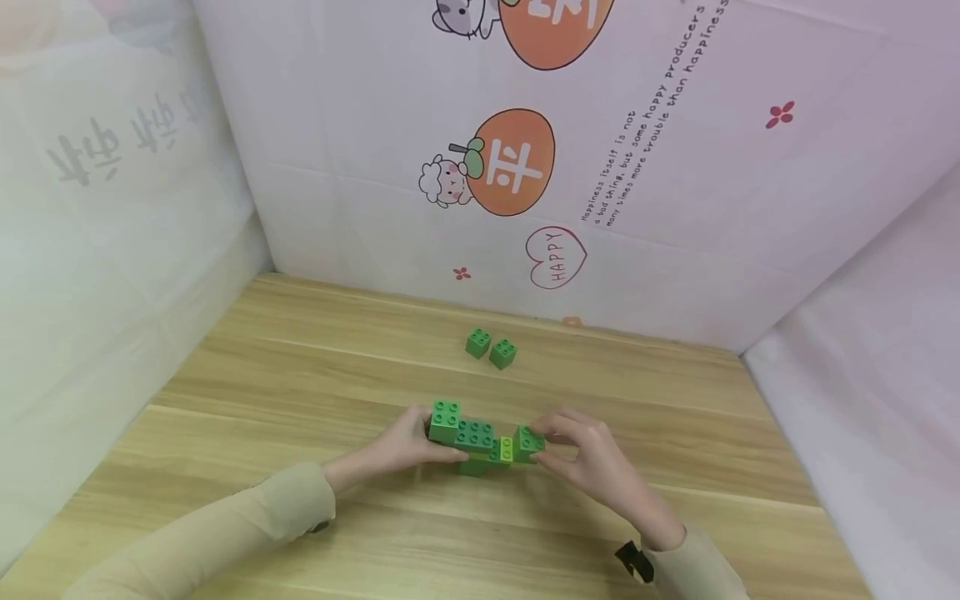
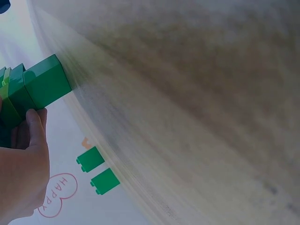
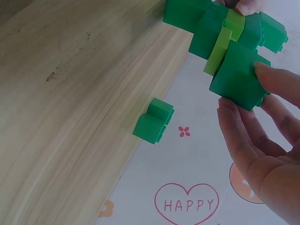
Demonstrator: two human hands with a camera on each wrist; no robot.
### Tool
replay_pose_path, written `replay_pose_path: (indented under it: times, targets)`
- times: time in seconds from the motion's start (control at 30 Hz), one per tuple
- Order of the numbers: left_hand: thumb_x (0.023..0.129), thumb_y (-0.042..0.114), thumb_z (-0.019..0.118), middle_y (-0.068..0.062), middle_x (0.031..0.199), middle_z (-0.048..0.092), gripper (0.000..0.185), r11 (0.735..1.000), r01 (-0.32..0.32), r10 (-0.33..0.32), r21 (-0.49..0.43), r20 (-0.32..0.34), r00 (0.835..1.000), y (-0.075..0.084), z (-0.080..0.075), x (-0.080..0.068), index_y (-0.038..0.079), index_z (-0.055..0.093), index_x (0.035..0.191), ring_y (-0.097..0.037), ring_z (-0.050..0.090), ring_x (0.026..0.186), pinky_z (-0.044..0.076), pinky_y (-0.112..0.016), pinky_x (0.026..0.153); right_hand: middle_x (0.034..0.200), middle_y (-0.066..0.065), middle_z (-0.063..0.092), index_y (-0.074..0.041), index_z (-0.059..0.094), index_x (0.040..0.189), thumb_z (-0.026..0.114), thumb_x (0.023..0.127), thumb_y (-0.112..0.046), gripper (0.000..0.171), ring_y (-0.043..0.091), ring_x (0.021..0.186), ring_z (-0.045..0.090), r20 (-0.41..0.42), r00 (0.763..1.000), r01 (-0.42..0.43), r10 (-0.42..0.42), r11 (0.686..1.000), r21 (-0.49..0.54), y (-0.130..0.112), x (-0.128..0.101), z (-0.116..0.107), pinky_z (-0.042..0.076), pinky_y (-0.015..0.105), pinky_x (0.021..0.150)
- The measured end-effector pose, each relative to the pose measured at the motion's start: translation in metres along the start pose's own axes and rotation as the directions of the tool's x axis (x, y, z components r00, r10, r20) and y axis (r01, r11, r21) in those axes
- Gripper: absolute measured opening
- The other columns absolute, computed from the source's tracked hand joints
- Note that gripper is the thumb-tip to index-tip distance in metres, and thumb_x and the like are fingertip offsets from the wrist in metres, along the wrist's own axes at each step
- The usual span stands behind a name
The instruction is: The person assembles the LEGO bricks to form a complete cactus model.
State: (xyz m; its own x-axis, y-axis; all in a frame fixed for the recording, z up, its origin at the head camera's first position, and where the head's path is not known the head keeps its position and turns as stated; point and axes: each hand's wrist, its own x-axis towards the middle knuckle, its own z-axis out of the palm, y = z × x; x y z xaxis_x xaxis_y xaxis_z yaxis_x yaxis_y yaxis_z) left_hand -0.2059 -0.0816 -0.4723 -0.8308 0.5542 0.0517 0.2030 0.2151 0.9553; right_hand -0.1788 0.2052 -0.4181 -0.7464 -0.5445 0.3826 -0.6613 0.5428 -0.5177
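Observation:
An assembly of green building bricks (image 1: pixel 475 435) with a light-green piece (image 1: pixel 506 449) at its right end stands near the middle of the table. My left hand (image 1: pixel 408 440) grips its left end, thumb along the near side; in the left wrist view the left hand (image 2: pixel 26 173) holds it from below. Between thumb and fingers, my right hand (image 1: pixel 588 454) pinches a square green brick (image 3: pixel 241 77) beside the light-green piece. Whether that brick touches the assembly I cannot tell. In the right wrist view the right hand's fingers (image 3: pixel 234 126) lie along the brick's side.
Two small green bricks (image 1: pixel 478 342) stand side by side farther back on the wooden table (image 1: pixel 337 350). White printed cloth (image 1: pixel 360 167) hangs behind the table and along both sides.

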Motion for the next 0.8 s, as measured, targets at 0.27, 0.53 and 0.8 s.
replay_pose_path:
  times: [0.27,0.53,0.8]
  targets:
    - [0.08,0.016,0.082,-0.011,0.114,0.075,0.039,1.0,0.006,-0.006,0.014,-0.006,1.0,0.001,-0.0005,-0.0007,0.005,0.069,0.115,-0.019,0.072,0.105,0.055,-0.016,0.091,0.102,0.008,0.072,-0.003,0.071,0.102,0.081,0.074,0.005,0.031,0.023,0.092,0.072,0.012,1.0,-0.024,0.024,1.0,0.001,-0.002,0.0015,-0.0005,0.064,0.036,0.078]
    - [0.08,0.015,0.082,-0.012,0.114,0.074,0.039,1.0,0.006,-0.006,0.014,-0.009,1.0,0.0031,-0.0021,-0.0026,0.005,0.069,0.115,-0.021,0.072,0.105,0.055,-0.015,0.09,0.103,0.009,0.071,-0.001,0.069,0.105,0.081,0.074,0.004,0.033,0.023,0.092,0.072,0.013,1.0,0.012,-0.011,1.0,-0.023,-0.0017,0.0029,0.0005,0.063,0.033,0.078]
    - [0.08,0.017,0.082,-0.011,0.115,0.074,0.039,1.0,0.011,-0.011,0.029,0.001,1.0,0.0048,-0.0018,-0.0021,0.006,0.069,0.116,-0.02,0.072,0.106,0.055,-0.016,0.091,0.106,0.01,0.073,-0.003,0.068,0.108,0.08,0.075,0.003,0.036,0.024,0.094,0.072,0.047,0.999,0.002,0.0,0.999,-0.036,-0.0027,0.0034,-0.0055,0.064,0.035,0.079]
